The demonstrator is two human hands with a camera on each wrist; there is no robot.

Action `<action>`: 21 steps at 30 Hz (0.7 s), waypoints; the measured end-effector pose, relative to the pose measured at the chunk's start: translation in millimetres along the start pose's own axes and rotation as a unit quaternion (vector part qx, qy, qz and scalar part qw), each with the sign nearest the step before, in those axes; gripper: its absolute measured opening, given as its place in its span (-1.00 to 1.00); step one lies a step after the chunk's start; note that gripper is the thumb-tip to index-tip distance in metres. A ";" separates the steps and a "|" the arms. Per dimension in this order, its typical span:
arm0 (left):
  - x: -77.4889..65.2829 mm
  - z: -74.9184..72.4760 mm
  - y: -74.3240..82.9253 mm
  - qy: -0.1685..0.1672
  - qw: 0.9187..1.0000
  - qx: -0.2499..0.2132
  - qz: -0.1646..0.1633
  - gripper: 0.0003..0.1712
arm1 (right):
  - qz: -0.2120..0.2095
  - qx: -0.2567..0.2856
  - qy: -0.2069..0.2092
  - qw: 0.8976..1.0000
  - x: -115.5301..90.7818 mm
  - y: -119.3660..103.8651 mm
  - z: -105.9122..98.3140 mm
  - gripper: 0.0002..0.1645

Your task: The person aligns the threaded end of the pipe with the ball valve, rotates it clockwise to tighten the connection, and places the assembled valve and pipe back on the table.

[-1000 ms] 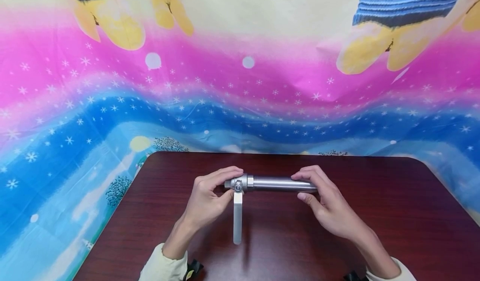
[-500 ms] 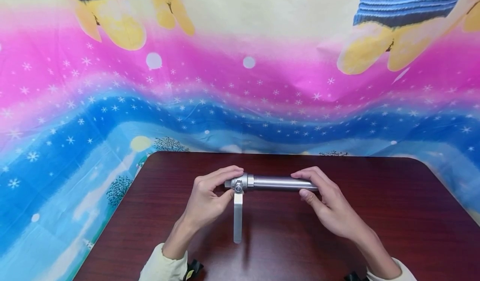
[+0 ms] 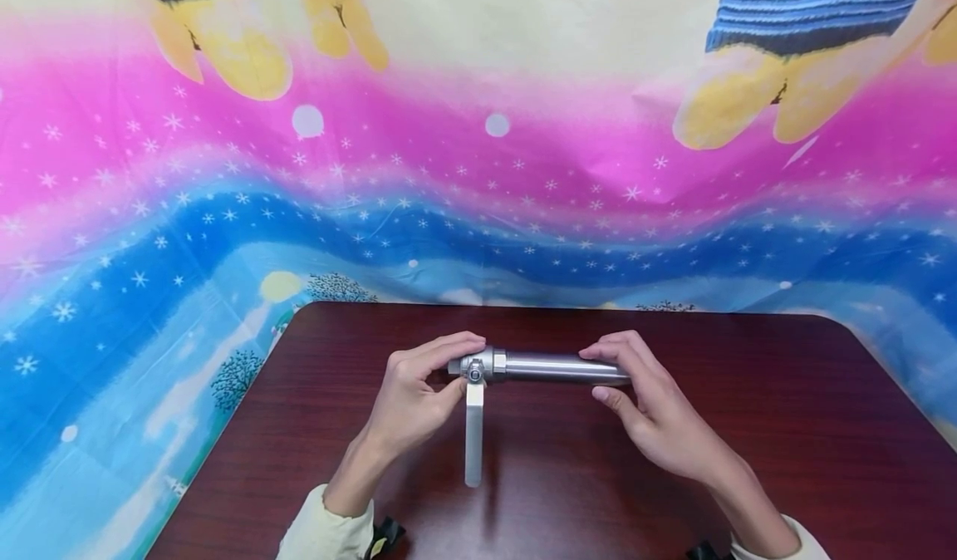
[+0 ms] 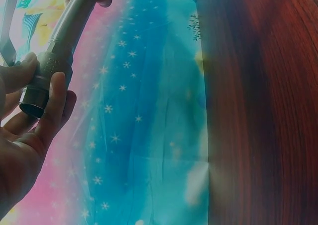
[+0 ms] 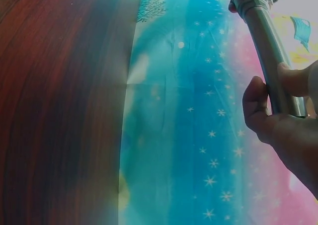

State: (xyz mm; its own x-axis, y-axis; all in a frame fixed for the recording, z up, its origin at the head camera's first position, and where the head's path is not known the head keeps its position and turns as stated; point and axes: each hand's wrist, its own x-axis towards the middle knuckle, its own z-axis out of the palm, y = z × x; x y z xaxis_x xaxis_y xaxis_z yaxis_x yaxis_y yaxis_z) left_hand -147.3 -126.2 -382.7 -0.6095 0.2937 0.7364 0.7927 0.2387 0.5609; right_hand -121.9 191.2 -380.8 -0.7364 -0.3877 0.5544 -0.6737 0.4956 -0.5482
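Note:
A silver ball valve [image 3: 478,364] is joined through a hex collar to a smooth steel pipe [image 3: 546,365], and both lie level across the head view. My left hand [image 3: 414,390] grips the valve body, fingers over its far side and thumb on the near side. The valve's long flat lever [image 3: 474,439] points toward me. At the pipe's right end, my right hand [image 3: 658,410] holds it between thumb and fingers. The right wrist view has the thumb lying along the pipe [image 5: 271,51]. In the left wrist view the valve's open end [image 4: 34,103] shows between the fingers.
Below the hands is a dark red-brown wooden table [image 3: 568,493] with rounded far corners. Behind it hangs a printed cloth [image 3: 478,186] in pink and blue with snowflakes and cartoon figures. Pale sleeves [image 3: 329,527] and black straps are at the wrists.
My right thumb rose against the pipe half a second ago and is now lower again, with the fingers shifting slightly. My left hand, the valve and its lever stay nearly in place.

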 end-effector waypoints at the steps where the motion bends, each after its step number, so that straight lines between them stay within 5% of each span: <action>1: 0.1 0.3 0.0 0.000 1.000 0.000 0.001 -0.45 | -0.003 0.002 0.002 1.000 0.3 0.3 0.1 -0.33; 21: 0.6 1.6 0.2 -0.001 1.000 -0.004 0.013 -0.41 | 0.018 0.015 0.006 1.000 -0.3 2.5 -0.1 -0.38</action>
State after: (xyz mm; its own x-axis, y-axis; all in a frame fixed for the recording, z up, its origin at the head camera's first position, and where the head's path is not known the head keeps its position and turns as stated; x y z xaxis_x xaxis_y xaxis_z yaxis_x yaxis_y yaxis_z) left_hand -147.5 -124.5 -382.8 -0.5888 0.3016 0.7499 0.8083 0.2244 0.5444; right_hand -123.4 192.7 -382.3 -0.7591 -0.3617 0.5413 -0.6490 0.4854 -0.5858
